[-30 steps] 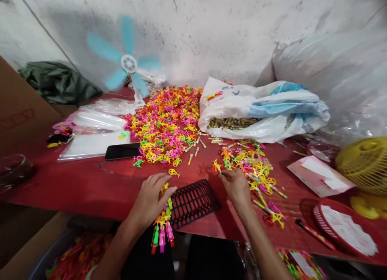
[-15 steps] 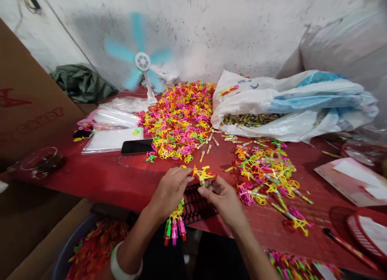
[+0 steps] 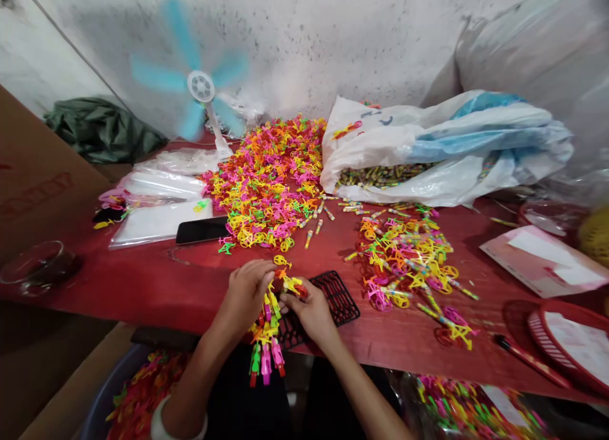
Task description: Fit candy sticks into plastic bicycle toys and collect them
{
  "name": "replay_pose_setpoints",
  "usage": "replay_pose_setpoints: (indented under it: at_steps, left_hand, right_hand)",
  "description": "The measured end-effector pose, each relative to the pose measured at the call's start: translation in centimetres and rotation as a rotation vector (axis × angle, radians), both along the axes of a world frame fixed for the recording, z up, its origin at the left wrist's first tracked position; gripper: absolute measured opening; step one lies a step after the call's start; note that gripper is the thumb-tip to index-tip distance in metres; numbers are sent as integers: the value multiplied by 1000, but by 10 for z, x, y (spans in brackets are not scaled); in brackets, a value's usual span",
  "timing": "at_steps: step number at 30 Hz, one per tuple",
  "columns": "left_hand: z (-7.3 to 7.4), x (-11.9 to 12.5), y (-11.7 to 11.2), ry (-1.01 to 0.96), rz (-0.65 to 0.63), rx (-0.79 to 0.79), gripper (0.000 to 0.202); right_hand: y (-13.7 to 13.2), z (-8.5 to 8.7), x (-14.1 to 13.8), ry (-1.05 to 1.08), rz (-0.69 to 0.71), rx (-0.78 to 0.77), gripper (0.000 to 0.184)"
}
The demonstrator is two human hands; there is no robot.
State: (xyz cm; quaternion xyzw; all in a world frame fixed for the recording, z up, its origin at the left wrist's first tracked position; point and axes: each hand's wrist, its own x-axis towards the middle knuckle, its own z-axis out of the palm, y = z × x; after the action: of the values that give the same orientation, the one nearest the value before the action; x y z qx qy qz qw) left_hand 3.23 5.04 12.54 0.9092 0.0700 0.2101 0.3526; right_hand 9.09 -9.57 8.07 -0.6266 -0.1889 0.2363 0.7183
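My left hand point(image 3: 245, 295) is closed at the front middle of the table, its fingertips pinching small plastic toy pieces. Below those fingers hangs a bunch of colourful plastic toy pieces point(image 3: 267, 332), with green and pink parts at its lower end. My right hand point(image 3: 311, 312) is closed on a yellow-and-red plastic toy piece point(image 3: 291, 283), close against the left fingertips. How the pieces join is hidden by the fingers. A black plastic grid point(image 3: 340, 294) lies under and behind my right hand.
A heap of bright plastic pieces point(image 3: 271, 193) lies at the back middle, with a phone point(image 3: 202, 229) beside it. Finished-looking toys with printed tubes point(image 3: 409, 256) lie to the right. Behind are a white bag point(image 3: 442, 142) and a spinning fan point(image 3: 200, 86). A red basket point(image 3: 547, 338) stands right.
My right hand has moved left and down, turning its piece toward the bunch at my left hand. More of the black grid shows. The view has shifted slightly.
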Motion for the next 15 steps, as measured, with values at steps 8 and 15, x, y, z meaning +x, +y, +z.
replay_pose_setpoints:
  at_steps: [8, 15]
  left_hand:
    - [10, 2, -6, 135, -26, -218, 37]
    - [14, 6, -1, 200, -54, -316, 41]
  right_hand:
    - [1, 6, -5, -526, -74, -287, 15]
    - [-4, -3, -7, -324, -66, -293, 10]
